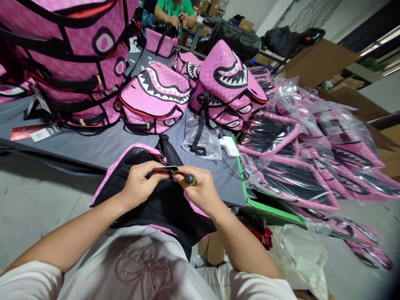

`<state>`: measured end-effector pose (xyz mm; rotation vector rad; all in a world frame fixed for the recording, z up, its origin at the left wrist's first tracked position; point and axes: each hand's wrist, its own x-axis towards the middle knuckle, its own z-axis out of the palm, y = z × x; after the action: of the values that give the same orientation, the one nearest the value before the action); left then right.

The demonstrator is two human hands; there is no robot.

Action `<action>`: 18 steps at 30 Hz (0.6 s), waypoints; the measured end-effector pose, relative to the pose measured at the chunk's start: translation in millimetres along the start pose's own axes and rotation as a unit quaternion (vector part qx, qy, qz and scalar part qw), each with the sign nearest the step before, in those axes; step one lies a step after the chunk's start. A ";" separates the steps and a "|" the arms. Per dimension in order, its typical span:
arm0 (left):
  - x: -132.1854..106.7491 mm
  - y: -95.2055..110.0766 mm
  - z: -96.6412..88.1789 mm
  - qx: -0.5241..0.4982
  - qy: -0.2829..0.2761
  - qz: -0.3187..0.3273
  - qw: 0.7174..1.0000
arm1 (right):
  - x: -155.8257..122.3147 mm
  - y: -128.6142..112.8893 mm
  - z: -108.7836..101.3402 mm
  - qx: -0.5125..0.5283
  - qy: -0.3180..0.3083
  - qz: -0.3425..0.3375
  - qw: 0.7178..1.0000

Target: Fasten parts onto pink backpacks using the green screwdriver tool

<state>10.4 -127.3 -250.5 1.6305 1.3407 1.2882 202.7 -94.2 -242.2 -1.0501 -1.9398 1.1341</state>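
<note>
In front of me a pink-edged bag [134, 204] lies with its black side up, one end on the table edge and the other against my shirt. Above it a thin tag [166, 170] is stretched between both hands, seen almost edge-on. My left hand [140, 180] pinches its left end. At the tag's right end, my right hand [200, 185] grips it and also keeps a small black and yellow-green tool [190, 180] in the palm; the tool's kind is mostly hidden. A black strap [168, 151] rises from the bag's top just beyond my fingers.
Stacked pink backpacks [78, 83] stand at the left. A shark-mouth backpack [156, 93] sits ahead. Plastic-wrapped bags [296, 175] pile up at the right. Loose hang tags [46, 132], a plastic bag [203, 137] and a white box [230, 146] lie on the table. A co-worker [176, 14] stands opposite.
</note>
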 end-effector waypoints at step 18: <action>-5.8 -26.2 1.6 -0.046 0.045 -0.120 0.991 | 0.7 63.2 -41.0 0.116 0.170 0.238 0.949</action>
<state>3.7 -125.9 -276.5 1.3169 1.4603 1.2706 256.0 -58.7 -282.1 -1.5127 -1.2826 1.2930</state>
